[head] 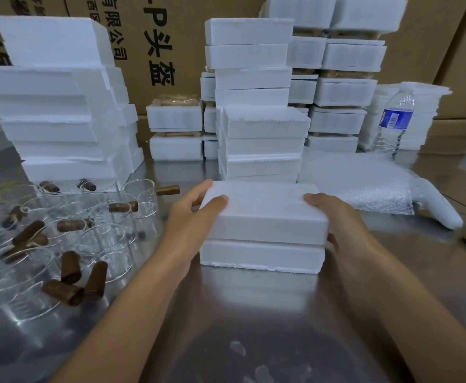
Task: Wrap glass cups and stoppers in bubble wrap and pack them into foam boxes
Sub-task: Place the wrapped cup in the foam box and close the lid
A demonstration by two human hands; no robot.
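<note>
Far left, I record a cluster of clear glass cups (pixel 60 239) on the steel table (pixel 254 313). They are thin-walled and cylindrical. Brown wooden stoppers (pixel 70 268) lie scattered among them, tapered, some tied with pale string. Behind them stands a tall stack of foam boxes (pixel 54 111), matt white, with ragged seams.

The left hand (pixel 195 214) reaches forward on a bare forearm that enters from the lower left. Its thumb lies flat on the top face of the foam box (pixel 265 225), near the left edge. The fingers wrap the far left corner, held close together as far as I can see.

The foam box sits at the centre of the table, directly before me. It is made of two white rectangular halves, the upper seated on the lower with a thin seam between them. The surface is grainy and the bottom edge is crumbled.

The right hand (pixel 334 219) comes in from the lower right. Its thumb rests on top at the right edge, and the fingers curl round the right end, with tips showing under the upper half's rim. I cannot tell whether they are spread.

Just behind the box is a shorter foam stack (pixel 262 142). To the right, a sheet of bubble wrap (pixel 364 183) lies flat, translucent and dimpled. Farther back stands an upright water bottle (pixel 395 120), clear plastic with a blue label. Brown cardboard cartons (pixel 154 37) with black print close the background.
</note>
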